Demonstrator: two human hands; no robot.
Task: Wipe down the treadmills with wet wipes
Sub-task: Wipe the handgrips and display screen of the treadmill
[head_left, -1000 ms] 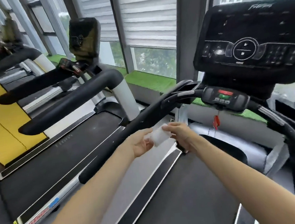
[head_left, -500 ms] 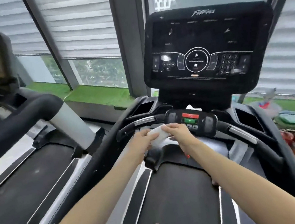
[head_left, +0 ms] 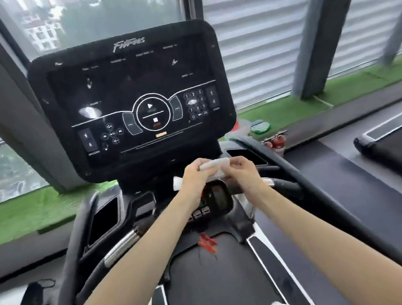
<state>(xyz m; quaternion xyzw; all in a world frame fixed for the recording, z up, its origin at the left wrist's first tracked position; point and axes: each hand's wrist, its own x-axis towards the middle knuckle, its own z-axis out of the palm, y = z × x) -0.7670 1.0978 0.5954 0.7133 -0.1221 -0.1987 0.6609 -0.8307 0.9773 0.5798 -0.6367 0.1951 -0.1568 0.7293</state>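
We hold the wet wipe (head_left: 213, 164) stretched between both hands, just below the bottom edge of the treadmill console (head_left: 132, 100). Our left grip (head_left: 194, 178) has its fingers curled over the wipe's left part, and a white corner of the wipe sticks out past that hand's outer side. Our right grip (head_left: 241, 172) pinches the wipe's right end between thumb and fingertips. The wipe looks folded or bunched into a band; motion blur hides its exact folds.

Above the grips, the console carries a white logo (head_left: 129, 44) along its top edge. It begins with "Fit", and the rest is too blurred for us to read. On the dark panel a round control (head_left: 153, 112) shows a play triangle over a stop square. Up and to the right of the grips sits a number keypad (head_left: 195, 105) with the digits 1 to 9 and 0. The small words across the top of the screen and by the arrow keys are illegible.

Directly under the grips is a small control pod (head_left: 215, 198) with a green button and a row of grey keys. Below that a red safety clip (head_left: 207, 242) hangs over the belt (head_left: 219, 289). Down and left of the left grip a silver sensor sleeve (head_left: 120, 246) wraps the handlebar. Far to the right of the right grip stands a second treadmill (head_left: 401, 145), and green turf (head_left: 25, 214) runs along the windows.
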